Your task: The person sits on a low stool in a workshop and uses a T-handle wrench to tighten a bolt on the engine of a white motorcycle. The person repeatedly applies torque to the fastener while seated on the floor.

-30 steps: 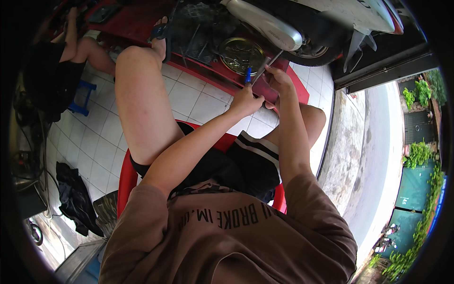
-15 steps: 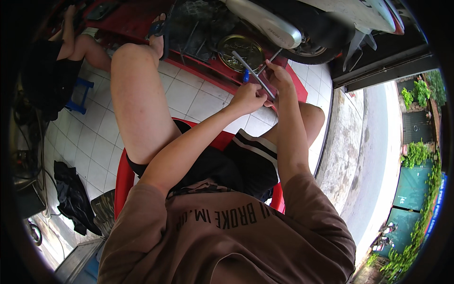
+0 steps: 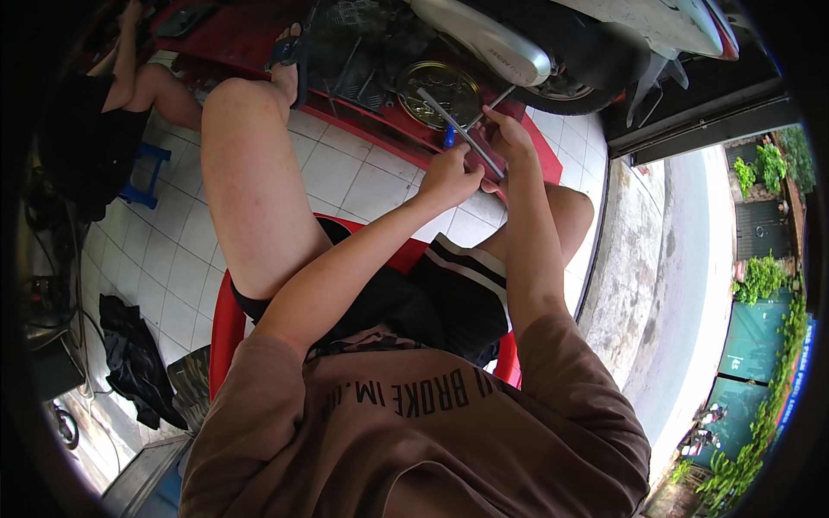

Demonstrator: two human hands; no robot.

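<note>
A metal T-handle wrench (image 3: 442, 109) is held out in front of my knees, its long bar slanting down toward my right wrist. Closed around it near the joint of its two bars is my right hand (image 3: 509, 140), with the thin shaft passing the fingertips toward the motorbike. My left hand (image 3: 447, 183) has its fingers curled in against the lower half of the bar. Exactly how those fingers touch it is partly hidden. Just beyond my left fingers shows a small blue piece (image 3: 449, 135). Behind the wrench lies a round, shiny metal tray (image 3: 419, 78) with small parts inside.
A red work platform (image 3: 380, 134) stands ahead, with tools (image 3: 350, 69) lying on its dark top. A motorbike (image 3: 518, 56) rests at the far right of it. At left, another person (image 3: 112, 112) sits by a blue stool (image 3: 151, 173). I sit on a red chair (image 3: 226, 332).
My left fingers have shifted slightly up and left along the bar. My right hand and the wrench have hardly moved.
</note>
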